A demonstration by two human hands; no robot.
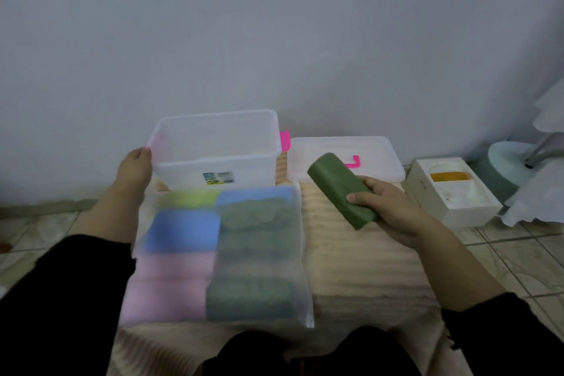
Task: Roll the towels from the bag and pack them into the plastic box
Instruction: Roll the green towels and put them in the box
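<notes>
A clear plastic box [171, 162] stands open against the wall, with a pink clip on its right side and nothing visible inside. My left hand [135, 168] touches its left front corner at the rim. My right hand [387, 207] holds a rolled green towel [338, 189] in the air, to the right of the box and above the mat. In front of the box lies a frosted zip bag [299, 253] holding folded towels: green-yellow, blue, pink and several dark green ones.
The box's clear lid [381, 159] with a pink handle lies to the right of the box. Further right sits a white carton [467, 210] with an orange item inside, then a pale round base and white cloth. A beige ribbed mat [360, 268] covers the tiled floor.
</notes>
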